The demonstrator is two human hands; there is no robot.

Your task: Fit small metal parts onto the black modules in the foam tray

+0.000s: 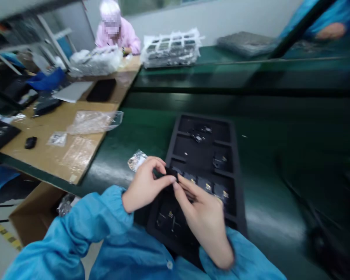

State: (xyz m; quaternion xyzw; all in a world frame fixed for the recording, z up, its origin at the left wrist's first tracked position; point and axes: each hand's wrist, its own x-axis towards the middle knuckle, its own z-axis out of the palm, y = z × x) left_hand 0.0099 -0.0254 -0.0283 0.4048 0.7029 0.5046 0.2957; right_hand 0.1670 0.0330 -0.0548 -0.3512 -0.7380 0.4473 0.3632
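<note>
Over a black compartment tray (239,182), both my hands meet at a small black flat part (171,174). My left hand (150,181) pinches it between thumb and fingers from the left. From the right, my right hand (202,212) has its thumb and forefinger closed at the part's edge; whether it grips something smaller there is hidden. Several dark square pieces with gold-coloured spots (221,192) lie in the tray's middle compartment. Small black pieces with shiny bits (198,137) sit at its far end. A small clear bag (137,159) lies beside my left hand.
A brown board (61,155) on the left bears a plastic bag (93,121) and a black mouse (30,142). A wrapped stack of trays (172,46) stands at the back. Co-workers sit beyond: one in pink (116,31), one blue sleeve (347,15). A blurred dark cable lies right.
</note>
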